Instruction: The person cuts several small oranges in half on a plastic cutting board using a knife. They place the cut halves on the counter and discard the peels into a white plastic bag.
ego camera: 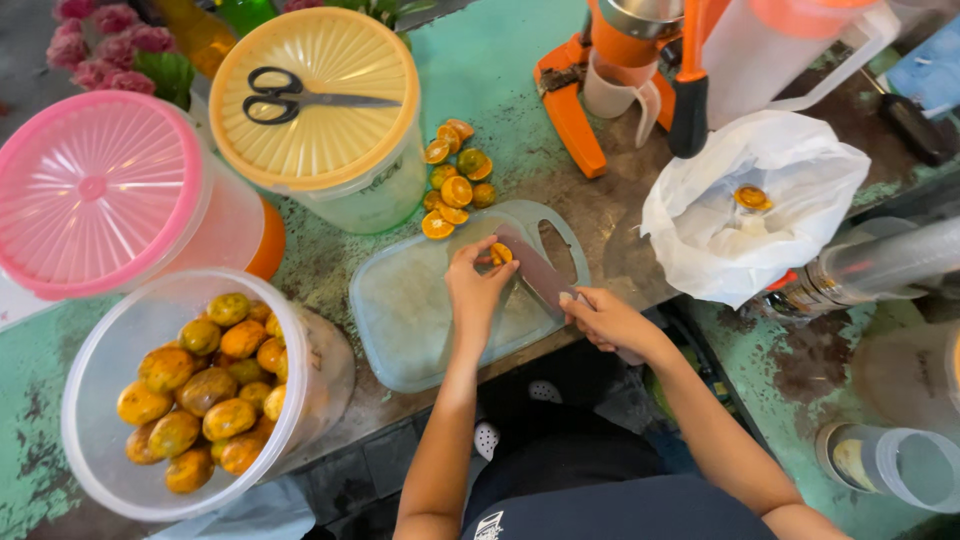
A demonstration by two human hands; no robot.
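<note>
My left hand [476,285] pinches a small orange fruit [500,254] on a pale translucent cutting board [405,315]. My right hand [606,320] grips the handle of a broad knife [535,266] whose blade lies against the fruit. Several cut orange halves [453,182] lie in a pile on the table just beyond the board. A clear tub [95,400] at the left holds several whole orange-green fruits [205,390].
A pink-lidded tub [95,190] and a yellow-lidded tub [315,100] with black scissors [290,98] on top stand at the back left. An orange press juicer [625,70] stands behind, a white plastic bag [760,205] of peels at the right. Clear cups [900,465] sit at bottom right.
</note>
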